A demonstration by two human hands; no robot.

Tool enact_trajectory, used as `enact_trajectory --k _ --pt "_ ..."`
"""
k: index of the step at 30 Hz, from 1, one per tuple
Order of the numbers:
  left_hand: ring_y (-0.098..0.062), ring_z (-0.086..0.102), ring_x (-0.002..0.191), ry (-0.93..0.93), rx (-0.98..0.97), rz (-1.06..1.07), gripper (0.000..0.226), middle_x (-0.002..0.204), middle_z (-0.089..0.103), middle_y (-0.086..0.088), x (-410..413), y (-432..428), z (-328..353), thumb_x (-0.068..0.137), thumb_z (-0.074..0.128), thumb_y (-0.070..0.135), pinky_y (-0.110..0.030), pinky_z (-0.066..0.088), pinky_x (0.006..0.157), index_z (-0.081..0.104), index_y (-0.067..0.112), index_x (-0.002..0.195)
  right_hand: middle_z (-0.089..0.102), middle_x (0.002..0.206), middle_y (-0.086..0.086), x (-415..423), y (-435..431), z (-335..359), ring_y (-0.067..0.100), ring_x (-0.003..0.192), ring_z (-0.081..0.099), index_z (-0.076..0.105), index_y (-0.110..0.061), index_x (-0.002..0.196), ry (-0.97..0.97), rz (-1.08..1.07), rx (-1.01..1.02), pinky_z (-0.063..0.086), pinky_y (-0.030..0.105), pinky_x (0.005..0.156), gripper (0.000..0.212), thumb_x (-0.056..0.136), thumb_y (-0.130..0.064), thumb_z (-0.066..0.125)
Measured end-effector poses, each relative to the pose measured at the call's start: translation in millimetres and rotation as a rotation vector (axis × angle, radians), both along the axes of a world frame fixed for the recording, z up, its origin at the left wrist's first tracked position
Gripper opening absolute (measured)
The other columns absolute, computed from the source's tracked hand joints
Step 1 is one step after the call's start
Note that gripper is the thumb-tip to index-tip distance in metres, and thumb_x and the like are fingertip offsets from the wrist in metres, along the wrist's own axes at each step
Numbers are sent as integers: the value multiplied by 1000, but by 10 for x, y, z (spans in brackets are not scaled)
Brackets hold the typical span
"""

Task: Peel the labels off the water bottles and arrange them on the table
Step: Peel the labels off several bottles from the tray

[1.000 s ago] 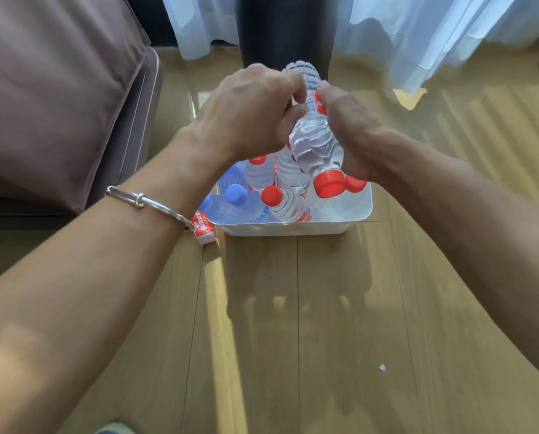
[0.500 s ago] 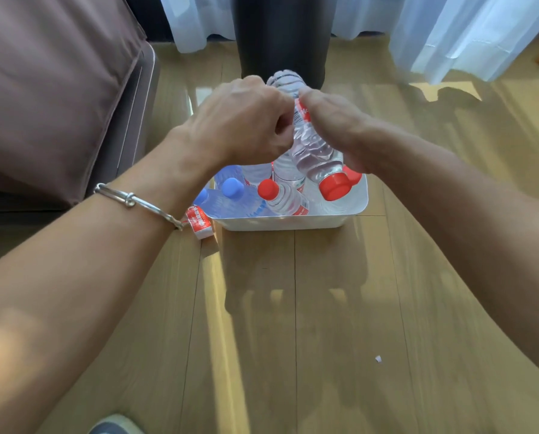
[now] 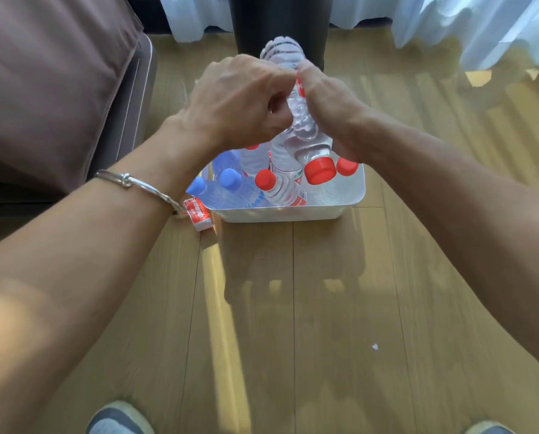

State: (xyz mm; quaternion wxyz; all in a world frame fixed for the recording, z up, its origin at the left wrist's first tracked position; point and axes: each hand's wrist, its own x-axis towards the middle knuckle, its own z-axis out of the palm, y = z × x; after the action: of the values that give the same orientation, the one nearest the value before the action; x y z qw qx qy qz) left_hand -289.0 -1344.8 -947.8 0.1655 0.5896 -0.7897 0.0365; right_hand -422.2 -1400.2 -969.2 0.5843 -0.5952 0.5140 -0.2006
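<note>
At the left of the frame the bracelet on the left wrist and the peeled label on the wooden floor lie as they did half a second ago, the label just beside the white tub's left corner. In the upper middle the left hand keeps its fingers curled tight, pinching at the red label strip on the held bottle. The bottle stays tilted above the tub, red cap low, base high. The right hand still wraps the bottle's right side. The bottle's base now shows slightly further above the knuckles. A second shoe has come into view at the lower right.
</note>
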Motion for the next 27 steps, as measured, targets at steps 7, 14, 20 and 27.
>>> enact_trajectory --k 7,14,20,27 --pt "-35 49 65 42 -116 82 10 71 50 -1 -77 -8 -95 81 41 22 -40 39 55 45 17 73 66 80 0 19 14 -13 16 81 65 64 -17 86 -251 -157 43 55 38 81 43 104 -39 32" --pt "-33 58 83 215 -112 389 30 87 65 -12 241 -199 66 88 39 31 -41 45 73 62 12 91 69 110 19 143 92 -37 31 93 70 65 -8 111 -280 -113 228 60 42 77 49 98 -51 46" --pt "-34 56 94 296 263 479 32 91 64 -13 280 -122 -93 97 43 33 -36 43 76 63 10 89 70 93 6 -311 -353 91 18 76 72 54 -9 123 -316 -190 227 56 30 66 45 89 -36 65" --pt "-23 55 74 174 698 394 22 85 61 -6 7 -183 -357 98 45 29 -29 39 63 61 16 89 63 108 7 -625 -495 31 20 89 69 55 -13 108 107 -188 250 58 33 77 37 80 -30 72"
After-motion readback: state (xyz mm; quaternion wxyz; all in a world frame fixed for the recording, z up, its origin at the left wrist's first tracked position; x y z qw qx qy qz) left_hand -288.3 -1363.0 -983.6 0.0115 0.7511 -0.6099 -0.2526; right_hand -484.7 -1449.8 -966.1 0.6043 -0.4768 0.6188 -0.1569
